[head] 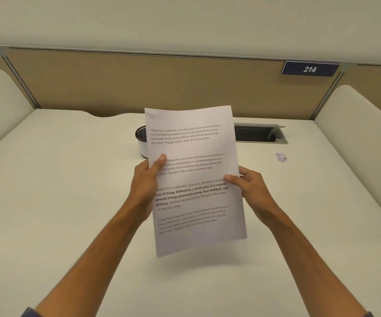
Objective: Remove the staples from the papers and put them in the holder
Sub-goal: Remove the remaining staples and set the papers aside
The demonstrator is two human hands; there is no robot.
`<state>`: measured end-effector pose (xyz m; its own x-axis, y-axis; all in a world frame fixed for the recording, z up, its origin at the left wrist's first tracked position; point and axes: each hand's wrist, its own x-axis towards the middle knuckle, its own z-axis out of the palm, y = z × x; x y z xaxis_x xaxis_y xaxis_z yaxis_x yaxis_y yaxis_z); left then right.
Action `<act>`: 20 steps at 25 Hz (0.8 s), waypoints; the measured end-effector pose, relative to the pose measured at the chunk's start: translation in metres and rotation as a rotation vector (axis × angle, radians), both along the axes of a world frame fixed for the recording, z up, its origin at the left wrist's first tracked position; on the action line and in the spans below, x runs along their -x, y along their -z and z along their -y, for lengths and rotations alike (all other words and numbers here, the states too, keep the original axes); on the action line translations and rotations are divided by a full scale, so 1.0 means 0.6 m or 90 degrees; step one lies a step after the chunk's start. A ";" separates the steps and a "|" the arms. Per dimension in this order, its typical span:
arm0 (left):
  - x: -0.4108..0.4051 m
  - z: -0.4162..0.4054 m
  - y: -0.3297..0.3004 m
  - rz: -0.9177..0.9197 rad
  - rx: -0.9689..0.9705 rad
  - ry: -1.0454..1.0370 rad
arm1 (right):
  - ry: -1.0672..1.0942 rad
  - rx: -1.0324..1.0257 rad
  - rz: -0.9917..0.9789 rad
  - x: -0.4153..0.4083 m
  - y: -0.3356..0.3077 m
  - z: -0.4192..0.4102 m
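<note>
Now my left hand (147, 179) pinches the left edge of the papers (194, 179), thumb flat across the print and fingers curled behind, holding the thin, matte sheets lifted above the smooth pale desk (59, 179). Behind them peeks the round black mesh holder (141, 138). My right hand (251, 186) grips the right edge likewise, and a small glinting heap of staples (281, 156) lies well apart at far right.

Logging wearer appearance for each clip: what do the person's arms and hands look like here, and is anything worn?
Both forearms are bare. The left hand and right hand wear no gloves, and no rings or watch are visible. Dark blue sleeve edges show at the bottom corners of the frame, near the elbows.
</note>
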<state>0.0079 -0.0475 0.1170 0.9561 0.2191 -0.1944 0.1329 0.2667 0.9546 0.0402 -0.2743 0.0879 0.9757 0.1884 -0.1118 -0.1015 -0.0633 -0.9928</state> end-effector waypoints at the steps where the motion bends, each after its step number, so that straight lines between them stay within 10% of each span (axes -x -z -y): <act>1: -0.004 -0.010 0.002 0.000 -0.008 -0.007 | 0.012 -0.024 -0.006 0.000 0.002 -0.010; 20: -0.003 -0.310 0.138 -0.101 -0.215 -0.209 | 0.004 0.155 0.072 -0.050 0.120 -0.316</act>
<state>0.0099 0.1386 0.0345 0.7901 0.5801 -0.1980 0.2442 -0.0017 0.9697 0.0702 -0.0845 0.0156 0.9856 0.1637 -0.0430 0.0086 -0.3018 -0.9533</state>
